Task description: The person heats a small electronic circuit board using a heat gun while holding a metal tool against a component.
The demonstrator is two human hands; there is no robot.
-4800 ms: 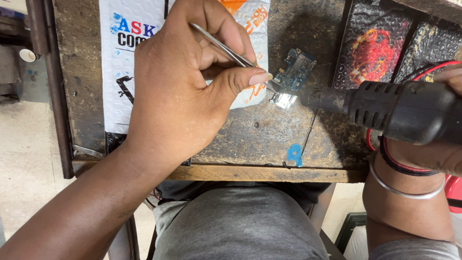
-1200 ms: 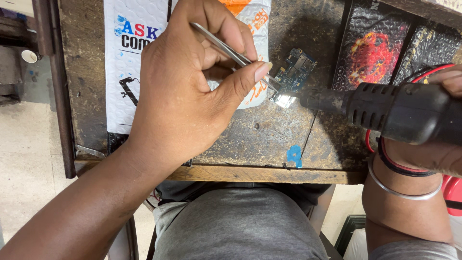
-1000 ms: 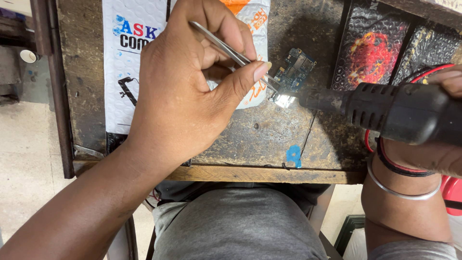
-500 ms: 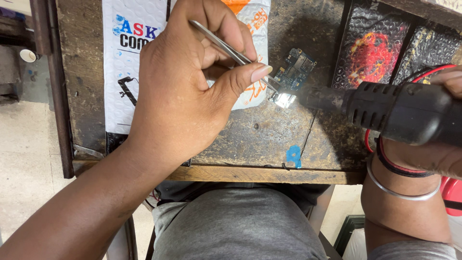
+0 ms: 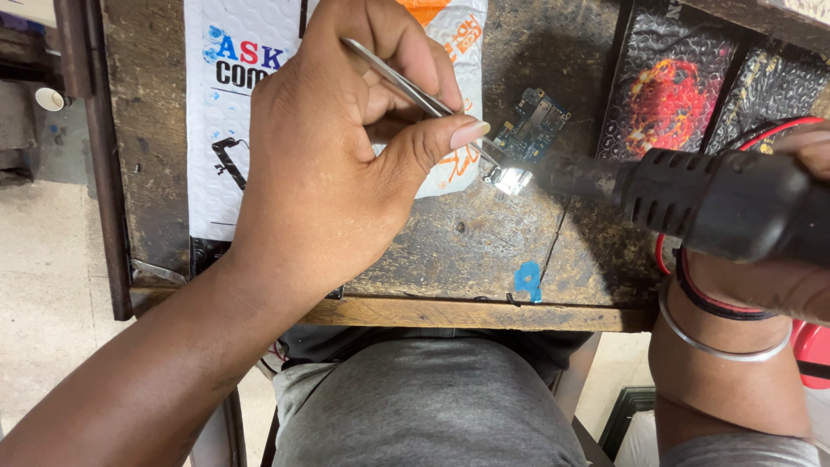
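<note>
A small part is being heated on a little green circuit board (image 5: 533, 125), which lies flat on the dark worn wooden table (image 5: 484, 251), just beside a white padded bag (image 5: 233, 112). Thin metal tweezers (image 5: 415, 91) are pinched tight in the left hand (image 5: 333, 173), and their tips are set on a shiny silver bit (image 5: 508, 179) at the near end of the board. A black hot air tool (image 5: 709, 203) is gripped in the right hand (image 5: 795, 277), with its metal nose held very near that shiny bit. It looks like the loosening step. A steady hold and a gentle lift are what the next move would seem to need. One board is counted, one pair of tweezers, one hot air tool, one white bag and two dark bubble bags (image 5: 666, 95) at the back
</note>
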